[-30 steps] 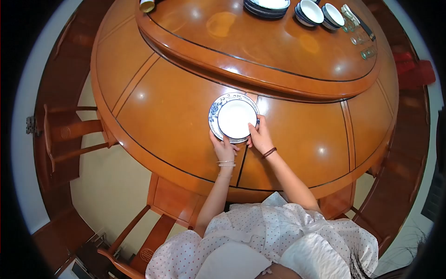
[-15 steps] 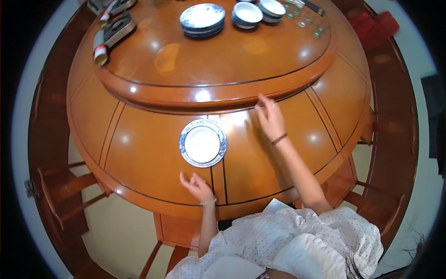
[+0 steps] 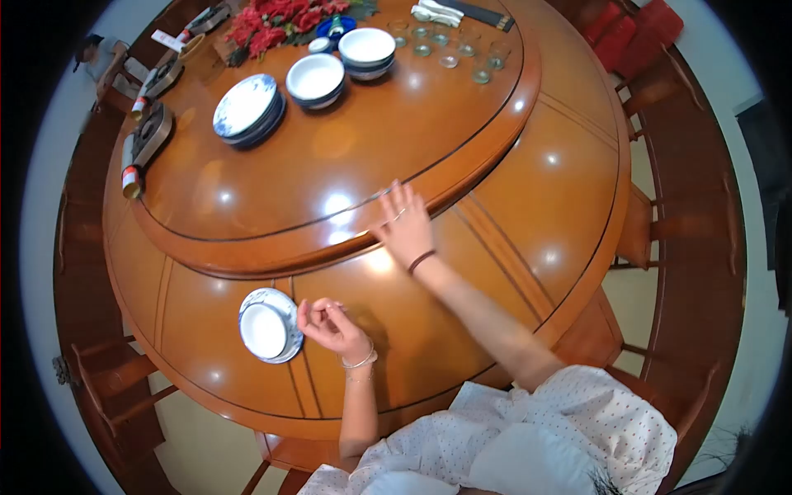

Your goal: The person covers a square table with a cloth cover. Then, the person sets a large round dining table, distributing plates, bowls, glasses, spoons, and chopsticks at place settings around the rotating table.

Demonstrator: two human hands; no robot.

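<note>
My right hand (image 3: 403, 223) lies with fingers spread against the raised rim of the round wooden turntable (image 3: 272, 239), holding nothing. My left hand (image 3: 334, 327) hovers beside a blue-and-white plate (image 3: 290, 307), palm turned up and fingers loosely bent, with nothing in it. Its fingertips are close to the plate's right edge; whether they touch cannot be told. On that plate sits a small white bowl (image 3: 263, 330). A stack of patterned plates (image 3: 246, 106) and two stacks of bowls, one nearer (image 3: 315, 78) and one farther (image 3: 367, 49), stand on the turntable.
Several small glasses (image 3: 468, 45), white spoons (image 3: 437, 14) and dark chopsticks (image 3: 477, 12) lie at the back right. Red flowers (image 3: 276, 25) stand at the back. Portable stoves (image 3: 153, 132) line the left. Wooden chairs (image 3: 115, 384) surround the table, and a person (image 3: 103, 62) sits far left.
The view has turned and shifted. My right hand has gone from above the table by the turntable to flat on its rim. My left hand has moved to the right side of the plate.
</note>
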